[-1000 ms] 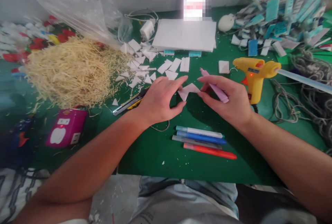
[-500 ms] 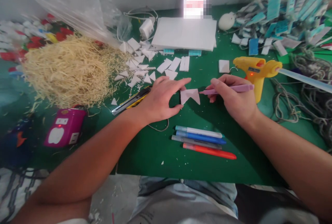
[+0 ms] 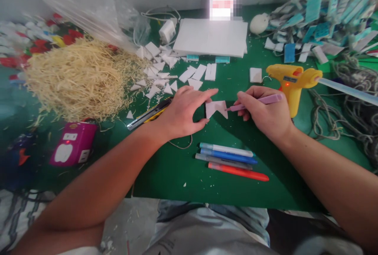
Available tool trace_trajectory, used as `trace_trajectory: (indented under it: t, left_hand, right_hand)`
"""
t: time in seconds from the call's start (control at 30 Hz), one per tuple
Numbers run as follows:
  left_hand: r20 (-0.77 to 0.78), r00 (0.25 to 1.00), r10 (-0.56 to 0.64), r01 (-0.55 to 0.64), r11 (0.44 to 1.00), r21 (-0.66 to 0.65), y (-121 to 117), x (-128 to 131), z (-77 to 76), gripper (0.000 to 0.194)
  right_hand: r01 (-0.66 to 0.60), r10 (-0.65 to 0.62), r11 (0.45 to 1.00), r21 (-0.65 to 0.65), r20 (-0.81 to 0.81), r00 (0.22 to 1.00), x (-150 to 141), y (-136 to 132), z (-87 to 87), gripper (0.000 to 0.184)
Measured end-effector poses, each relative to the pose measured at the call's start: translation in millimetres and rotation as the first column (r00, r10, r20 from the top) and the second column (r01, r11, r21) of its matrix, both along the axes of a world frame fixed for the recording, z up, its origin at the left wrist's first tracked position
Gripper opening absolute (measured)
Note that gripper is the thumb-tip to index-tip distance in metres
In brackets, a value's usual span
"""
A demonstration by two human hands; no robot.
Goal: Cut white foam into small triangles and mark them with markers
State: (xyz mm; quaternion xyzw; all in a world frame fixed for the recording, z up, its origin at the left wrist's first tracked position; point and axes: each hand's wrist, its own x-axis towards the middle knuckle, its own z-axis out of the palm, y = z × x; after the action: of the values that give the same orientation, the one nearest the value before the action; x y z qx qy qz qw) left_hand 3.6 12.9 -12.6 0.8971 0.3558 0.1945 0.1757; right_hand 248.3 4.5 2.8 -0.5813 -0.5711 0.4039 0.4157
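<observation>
My left hand (image 3: pixel 187 111) grips the left end of a small white foam piece (image 3: pixel 215 108) with a notch cut in its lower edge. The thumb is at the lower left corner, and the index finger reaches out above the piece. In my right hand (image 3: pixel 262 107) is a pink felt-tip pen (image 3: pixel 270 99), its tip at the piece's right edge. A box cutter (image 3: pixel 150 114) lies partly under my left wrist. Below the hands several felt-tip pens rest side by side, among them a blue pen (image 3: pixel 227 156) and a red pen (image 3: pixel 239 171).
A yellow glue gun (image 3: pixel 293 85) with a glue stick stands right of my right hand, near tangled cord (image 3: pixel 327 117). White foam scraps (image 3: pixel 159 66), straw (image 3: pixel 76 78) and a magenta power adapter (image 3: pixel 73 143) lie left. White foam sheets (image 3: pixel 209 38) are stacked behind.
The pen tip has moved slightly down along the foam piece's right edge, and the pen's rear end has shifted left. My left hand stays in place.
</observation>
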Motion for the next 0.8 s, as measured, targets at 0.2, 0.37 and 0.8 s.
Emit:
trace_trajectory:
  t: [0.2,0.37,0.8]
  left_hand:
    - [-0.018,1.000,0.006,-0.006,1.000,-0.015,0.3,0.4,2.2,0.061]
    - [0.001,1.000,-0.003,0.003,1.000,0.000,0.5,0.3,0.6,0.060]
    - [0.002,1.000,-0.012,0.012,1.000,0.014,1.4,-1.1,-1.5,0.060]
  right_hand:
    - [0.017,-0.017,1.000,-0.010,-0.008,1.000,-0.7,-0.8,0.4,0.029]
    - [0.010,-0.010,1.000,-0.006,-0.003,1.000,0.0,0.2,-0.5,0.029]
    - [0.003,-0.004,0.999,-0.037,-0.025,1.000,-2.8,0.8,0.3,0.037]
